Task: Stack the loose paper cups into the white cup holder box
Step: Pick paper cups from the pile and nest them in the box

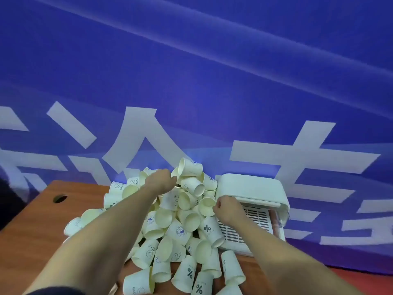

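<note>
Your left hand [160, 180] is reaching deep into the top of the paper cup pile [180, 226], fingers curled under; whether they grip a cup, you cannot tell. Your right hand [226, 208] is pinching a cup's rim [207, 206]. The white holder box [253, 201] is lying just beyond your right hand, near the table's right edge [319, 279].

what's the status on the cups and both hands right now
Left hand deep in the cup pile, grip hidden. Right hand pinching the rim of a cup beside the white holder box. Box tray shows no cups.
</note>
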Available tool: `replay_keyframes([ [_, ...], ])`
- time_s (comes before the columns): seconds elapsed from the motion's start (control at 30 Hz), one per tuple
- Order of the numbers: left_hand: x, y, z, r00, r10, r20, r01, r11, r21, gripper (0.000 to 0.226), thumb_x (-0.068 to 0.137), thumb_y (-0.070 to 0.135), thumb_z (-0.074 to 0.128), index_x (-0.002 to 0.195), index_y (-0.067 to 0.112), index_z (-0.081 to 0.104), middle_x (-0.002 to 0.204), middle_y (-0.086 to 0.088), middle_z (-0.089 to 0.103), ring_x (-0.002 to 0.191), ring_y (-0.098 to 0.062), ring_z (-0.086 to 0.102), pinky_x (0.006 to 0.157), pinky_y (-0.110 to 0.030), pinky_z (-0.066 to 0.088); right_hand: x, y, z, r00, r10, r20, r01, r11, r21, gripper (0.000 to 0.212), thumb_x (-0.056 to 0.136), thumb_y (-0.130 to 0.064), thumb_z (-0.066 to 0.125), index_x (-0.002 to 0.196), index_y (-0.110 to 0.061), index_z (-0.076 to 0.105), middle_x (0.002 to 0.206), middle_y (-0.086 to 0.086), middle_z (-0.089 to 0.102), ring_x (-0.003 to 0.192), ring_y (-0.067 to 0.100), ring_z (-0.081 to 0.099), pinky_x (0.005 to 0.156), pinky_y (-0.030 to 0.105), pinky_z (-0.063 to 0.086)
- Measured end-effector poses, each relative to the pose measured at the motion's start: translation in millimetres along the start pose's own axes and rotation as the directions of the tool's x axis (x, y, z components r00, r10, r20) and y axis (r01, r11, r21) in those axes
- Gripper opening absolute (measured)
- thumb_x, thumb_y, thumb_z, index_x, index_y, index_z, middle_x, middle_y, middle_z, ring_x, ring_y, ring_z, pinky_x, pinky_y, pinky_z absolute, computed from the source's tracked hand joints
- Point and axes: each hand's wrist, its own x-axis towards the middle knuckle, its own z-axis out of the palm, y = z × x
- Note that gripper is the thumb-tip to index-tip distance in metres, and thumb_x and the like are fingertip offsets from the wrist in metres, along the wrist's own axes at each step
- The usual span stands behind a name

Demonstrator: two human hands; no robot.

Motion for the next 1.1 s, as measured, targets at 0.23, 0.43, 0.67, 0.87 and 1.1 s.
replay_keyframes([
  [0.23, 34, 8, 5, 0.999, 0.034, 0.014, -0.031, 0.983, -0.180, 0.020, 0.091, 0.040, 0.052, 0.101, 0.022, 0.053, 0.081, 0.002, 0.064, 0.053, -0.013, 0.065, 0.053, -0.025, 0.047, 41, 3, 9, 1.000, 0.015, -0.001, -0.015, 0.989, -0.149, 0.004, 0.089, -0.012, 0.049, 0.088, -0.015, 0.046, 0.104, 0.010, 0.061, 0.099, 0.030, 0.061, 0.069, 0.030, 0.040],
  [0.43, 56, 11, 18, 0.986, 0.163, 0.021, -0.148, 0.935, -0.322, 0.023, 0.088, 0.043, 0.065, 0.104, 0.028, 0.058, 0.068, 0.007, 0.066, 0.047, -0.008, 0.062, 0.049, -0.022, 0.045, 76, 9, 23, 0.996, -0.040, 0.084, 0.067, 0.934, -0.350, 0.021, 0.091, -0.003, 0.047, 0.106, -0.011, 0.060, 0.110, 0.009, 0.064, 0.103, 0.028, 0.063, 0.080, 0.034, 0.049],
  [0.67, 68, 15, 30, 0.986, 0.164, -0.012, -0.161, 0.948, -0.275, 0.016, 0.093, 0.038, 0.059, 0.089, 0.023, 0.063, 0.059, 0.007, 0.066, 0.046, -0.009, 0.063, 0.054, -0.027, 0.053, 85, 10, 28, 0.994, -0.079, 0.071, 0.101, 0.908, -0.407, 0.026, 0.092, -0.001, 0.046, 0.111, -0.011, 0.059, 0.113, 0.009, 0.064, 0.105, 0.028, 0.062, 0.082, 0.035, 0.049],
  [0.87, 57, 21, 21, 0.962, 0.234, -0.138, -0.262, 0.933, -0.247, 0.023, 0.095, 0.037, 0.055, 0.078, 0.024, 0.064, 0.054, 0.006, 0.065, 0.048, -0.007, 0.063, 0.062, -0.033, 0.055, 73, 12, 14, 0.998, -0.023, -0.060, 0.010, 0.978, -0.208, 0.020, 0.094, -0.010, 0.044, 0.101, -0.009, 0.062, 0.104, 0.011, 0.065, 0.097, 0.029, 0.062, 0.070, 0.032, 0.041],
  [1.1, 10, 41, 12, 0.851, 0.413, -0.324, -0.440, 0.898, -0.008, 0.028, 0.095, 0.038, 0.047, 0.075, 0.019, 0.053, 0.051, 0.003, 0.056, 0.053, -0.017, 0.052, 0.055, -0.035, 0.047, 26, 41, -1, 0.975, -0.019, -0.220, 0.026, 0.999, 0.030, 0.021, 0.085, -0.031, 0.051, 0.071, -0.015, 0.055, 0.073, 0.006, 0.063, 0.073, 0.029, 0.059, 0.060, 0.032, 0.045],
])
